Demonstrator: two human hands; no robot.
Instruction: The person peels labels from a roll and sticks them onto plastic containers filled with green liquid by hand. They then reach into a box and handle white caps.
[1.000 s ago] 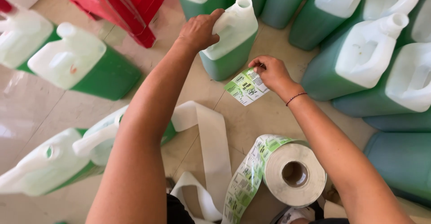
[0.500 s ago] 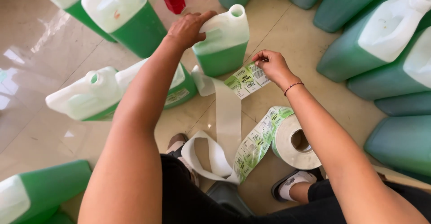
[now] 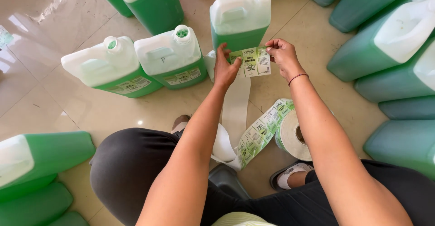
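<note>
A seated person holds a rectangular green-and-white paper sticker label [image 3: 254,62] stretched between both hands, just in front of an upright white plastic jerrycan of green liquid [image 3: 240,20] standing on the pale tiled floor [image 3: 68,113]. The left hand [image 3: 225,68] pinches the label's left edge with narrowed fingers; the right hand [image 3: 282,54], a thin dark cord at its wrist, pinches the right edge between thumb and fingertips. The label hangs level against the lower green face of the jerrycan, and whether it already touches the plastic cannot be told from this angle.

A strip of bare white backing paper [image 3: 235,113] trails from under the hands towards the person's knees, and a roll of printed green labels [image 3: 290,133] lies on the floor near the right leg. To the left stand two more white-and-green jerrycans with labels on their fronts [image 3: 131,65]; further green containers crowd the right side [image 3: 389,40].

The step in hand appears to be lining the sticker up on the container's face. Pressing it on would call for keeping it square and taut, laying one edge first, then smoothing across so that no crease or bubble is trapped.
</note>
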